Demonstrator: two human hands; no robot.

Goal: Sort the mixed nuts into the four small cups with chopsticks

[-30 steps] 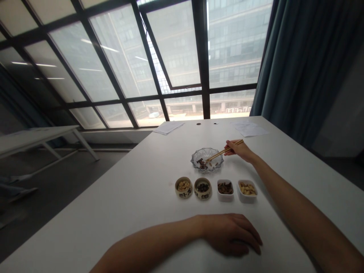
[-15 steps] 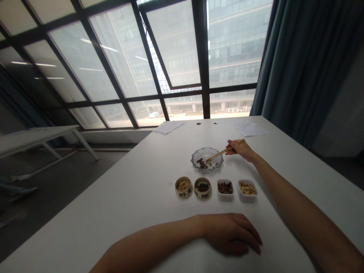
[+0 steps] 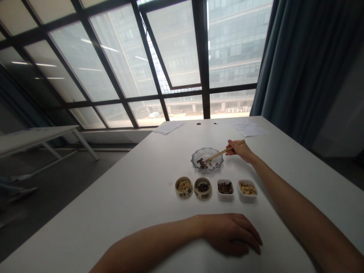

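My right hand [image 3: 238,148] is closed around a pair of wooden chopsticks [image 3: 222,152]. Their tips reach down into a faceted clear glass bowl [image 3: 193,161], beside a clump of dark brown pieces [image 3: 202,163] and a few small lighter bits. Whether the tips pinch anything is too small to tell. Nearer to me stand two round cream dishes with dark characters: the left dish [image 3: 184,194] holds tan nuts, the other dish [image 3: 203,195] black pieces. My left hand [image 3: 231,233] rests palm down on the table with loosely spread fingers, holding nothing.
Right of the round dishes stand a white square dish [image 3: 225,196] of brown pieces and a white square dish [image 3: 247,198] of yellowish pieces. Paper sheets [image 3: 168,127] and more papers [image 3: 250,129] lie at the far edge of the white table [image 3: 127,197]. A blue curtain [image 3: 295,76] hangs right.
The chopstick tips have shifted very slightly inside the glass bowl. My left hand and the dishes stay where they were.
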